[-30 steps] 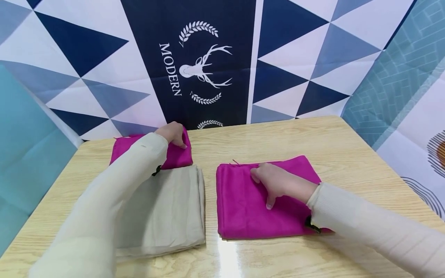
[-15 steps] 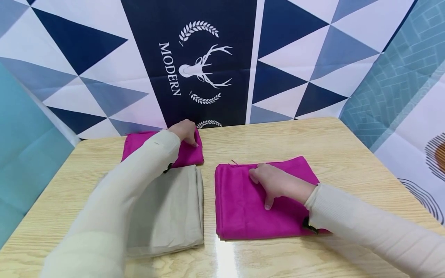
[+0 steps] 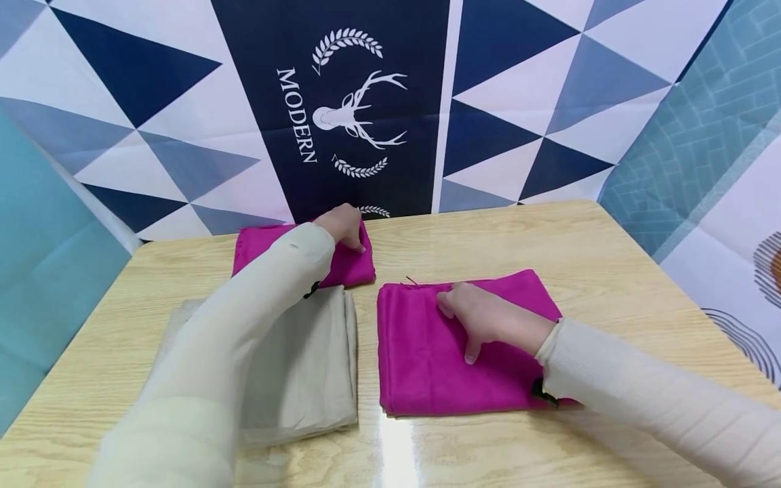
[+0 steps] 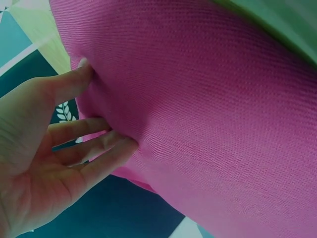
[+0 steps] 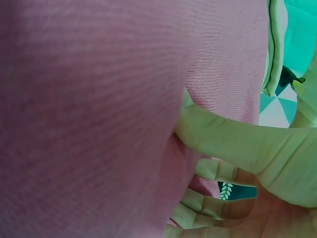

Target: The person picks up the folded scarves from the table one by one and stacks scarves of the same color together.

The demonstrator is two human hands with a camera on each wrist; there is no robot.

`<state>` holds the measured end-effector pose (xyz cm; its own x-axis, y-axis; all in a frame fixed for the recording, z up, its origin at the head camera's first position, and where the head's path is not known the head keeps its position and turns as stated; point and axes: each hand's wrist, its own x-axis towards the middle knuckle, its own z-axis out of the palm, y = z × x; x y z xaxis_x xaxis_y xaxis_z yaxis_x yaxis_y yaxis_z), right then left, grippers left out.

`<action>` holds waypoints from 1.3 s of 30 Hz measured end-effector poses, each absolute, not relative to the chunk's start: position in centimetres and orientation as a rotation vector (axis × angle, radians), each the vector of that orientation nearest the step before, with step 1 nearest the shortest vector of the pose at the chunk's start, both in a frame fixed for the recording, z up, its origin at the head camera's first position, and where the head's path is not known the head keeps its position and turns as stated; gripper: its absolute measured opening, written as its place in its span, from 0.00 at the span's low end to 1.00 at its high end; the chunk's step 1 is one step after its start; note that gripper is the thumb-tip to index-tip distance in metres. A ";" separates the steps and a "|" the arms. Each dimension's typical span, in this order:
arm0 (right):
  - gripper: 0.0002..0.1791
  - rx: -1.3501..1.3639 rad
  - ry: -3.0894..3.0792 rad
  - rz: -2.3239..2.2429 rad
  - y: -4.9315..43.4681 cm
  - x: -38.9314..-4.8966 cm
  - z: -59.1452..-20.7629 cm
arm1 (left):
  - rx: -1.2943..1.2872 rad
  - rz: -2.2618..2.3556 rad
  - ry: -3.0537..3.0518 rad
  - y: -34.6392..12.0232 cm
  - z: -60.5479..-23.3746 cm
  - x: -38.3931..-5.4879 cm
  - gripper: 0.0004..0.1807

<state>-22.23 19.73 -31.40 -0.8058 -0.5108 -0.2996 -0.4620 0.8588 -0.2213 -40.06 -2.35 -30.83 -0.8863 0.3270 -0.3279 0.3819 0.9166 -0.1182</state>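
Observation:
My left hand [image 3: 342, 225] presses on the right part of a folded magenta cloth [image 3: 262, 242] at the back of the table. In the left wrist view its thumb and fairly straight fingers [image 4: 106, 158] dent the fabric, held apart from one another. On the larger folded magenta cloth [image 3: 421, 366] at centre right rests my right hand [image 3: 482, 315], thumb spread away from the fingers. The right wrist view shows the thumb [image 5: 223, 136] against that cloth; its fingertips are partly hidden. A folded grey-beige cloth [image 3: 311, 366] lies front left, partly covered by my left sleeve.
All the cloths lie on a light wood table [image 3: 500, 247]. Right behind its back edge hangs a patterned fabric backdrop [image 3: 390, 54] with a deer head. A narrow strip of table separates the grey-beige cloth from the larger magenta one.
The back magenta cloth has slid to the right along with my left hand. My right hand and the larger magenta cloth have stayed in place.

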 end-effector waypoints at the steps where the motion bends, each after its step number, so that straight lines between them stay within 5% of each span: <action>1: 0.32 -0.730 2.683 -0.194 19.7 -22.2 -31.4 | 0.529 -0.269 2.770 -2.1 -30.8 -40.1 0.27; 24: 0.33 -0.749 2.690 -0.193 19.7 -22.5 -31.2 | 0.596 -0.233 2.746 1.3 -30.6 -40.1 0.36; 39: 0.32 -0.729 2.647 -0.258 19.9 -22.5 -30.9 | 0.599 -0.028 2.589 -1.9 -29.7 -38.4 0.40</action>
